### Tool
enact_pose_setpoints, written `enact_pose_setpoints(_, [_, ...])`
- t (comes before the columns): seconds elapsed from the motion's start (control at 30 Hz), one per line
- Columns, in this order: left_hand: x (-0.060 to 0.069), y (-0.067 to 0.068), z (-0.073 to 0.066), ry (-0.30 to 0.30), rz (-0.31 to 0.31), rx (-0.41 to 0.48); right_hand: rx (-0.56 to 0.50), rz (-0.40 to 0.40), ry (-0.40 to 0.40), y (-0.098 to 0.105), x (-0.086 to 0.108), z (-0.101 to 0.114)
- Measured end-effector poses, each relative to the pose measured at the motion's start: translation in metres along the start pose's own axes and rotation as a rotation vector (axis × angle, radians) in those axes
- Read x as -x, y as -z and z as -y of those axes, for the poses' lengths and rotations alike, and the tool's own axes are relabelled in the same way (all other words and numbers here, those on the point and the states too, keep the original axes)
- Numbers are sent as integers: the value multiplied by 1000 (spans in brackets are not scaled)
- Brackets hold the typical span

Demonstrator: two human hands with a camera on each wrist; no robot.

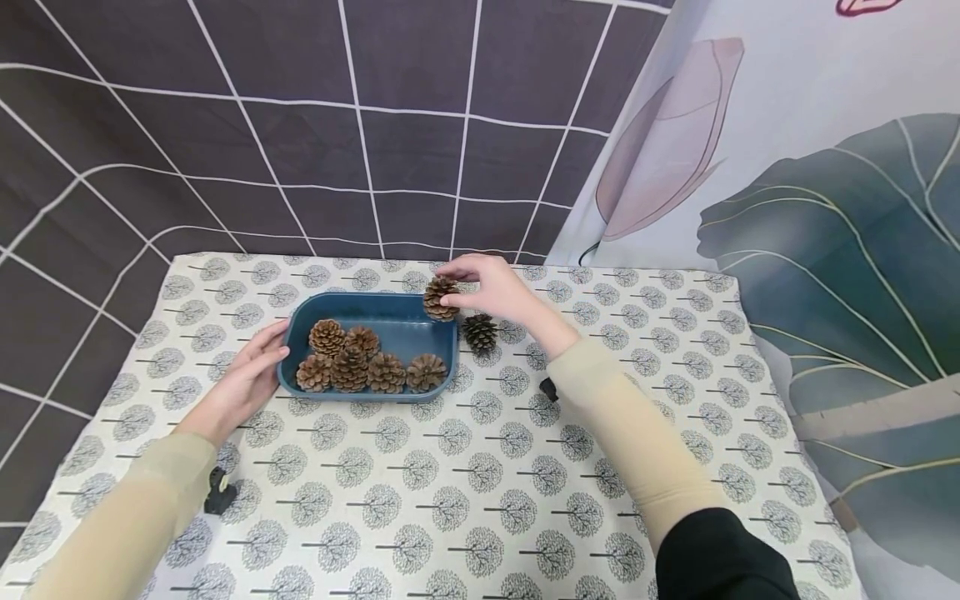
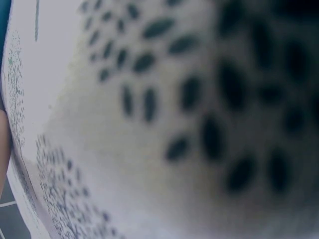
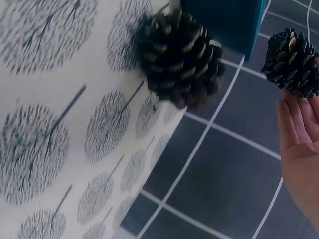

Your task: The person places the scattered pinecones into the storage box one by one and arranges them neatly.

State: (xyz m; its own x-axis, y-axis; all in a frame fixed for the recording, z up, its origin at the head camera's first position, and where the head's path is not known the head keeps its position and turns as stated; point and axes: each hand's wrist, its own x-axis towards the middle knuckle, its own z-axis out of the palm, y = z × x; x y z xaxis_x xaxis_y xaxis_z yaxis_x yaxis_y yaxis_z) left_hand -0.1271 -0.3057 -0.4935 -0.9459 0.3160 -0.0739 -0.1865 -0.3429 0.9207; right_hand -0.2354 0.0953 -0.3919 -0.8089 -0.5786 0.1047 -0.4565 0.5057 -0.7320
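Observation:
My right hand (image 1: 491, 287) pinches a brown pine cone (image 1: 440, 298) between thumb and fingers, over the right end of a blue rectangular tub (image 1: 408, 305). In the right wrist view this held pine cone (image 3: 291, 62) shows at the upper right, above the fingers. A darker pine cone (image 1: 480, 333) lies on the cloth just right of the tub, below my right hand. Several pine cones (image 1: 350, 368) sit in the tub, mostly at its left and front. My left hand (image 1: 251, 375) touches the tub's left end, fingers along the outer wall.
A white cloth with tree prints (image 1: 450, 475) covers the table. Behind it hangs a dark curtain with white grid lines (image 1: 300, 142). A pale curtain with large leaf prints (image 1: 847, 275) hangs at the right. The left wrist view is mostly blurred cloth.

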Motion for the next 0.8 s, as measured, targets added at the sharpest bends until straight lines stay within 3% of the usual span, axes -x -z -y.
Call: enact_pose_setpoints(0.8, [0,2,1,1,-4,-17,52,136,22,-61,-18,8])
